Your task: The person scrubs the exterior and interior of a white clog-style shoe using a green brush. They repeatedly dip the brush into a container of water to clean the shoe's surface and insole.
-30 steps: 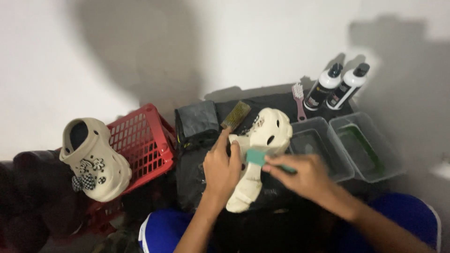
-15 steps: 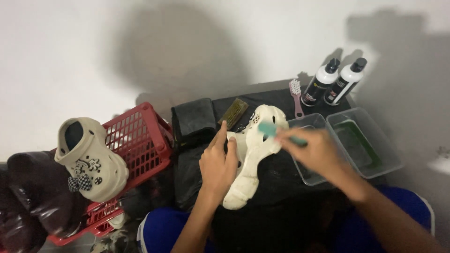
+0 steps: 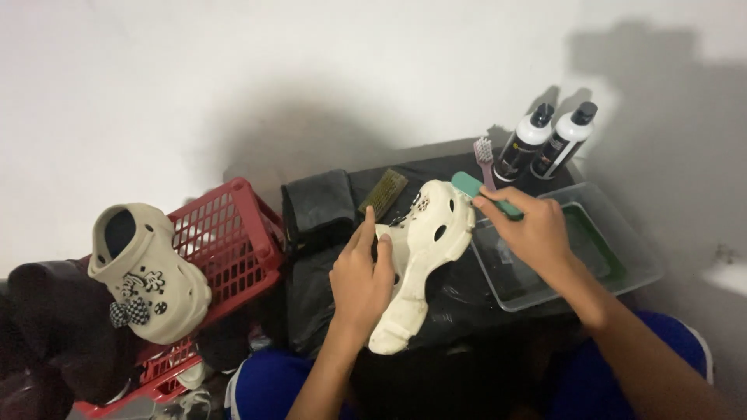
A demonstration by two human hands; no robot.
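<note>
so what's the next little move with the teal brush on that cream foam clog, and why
Probably draw the teal brush back along the upper of the cream foam clog. The right hand has its head at the clog's far edge, near the clear plastic trays, while the left hand steadies the clog's side.

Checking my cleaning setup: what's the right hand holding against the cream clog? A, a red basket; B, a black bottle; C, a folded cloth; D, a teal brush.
D: the right hand grips a teal brush whose head meets the clog at its toe end.
</note>
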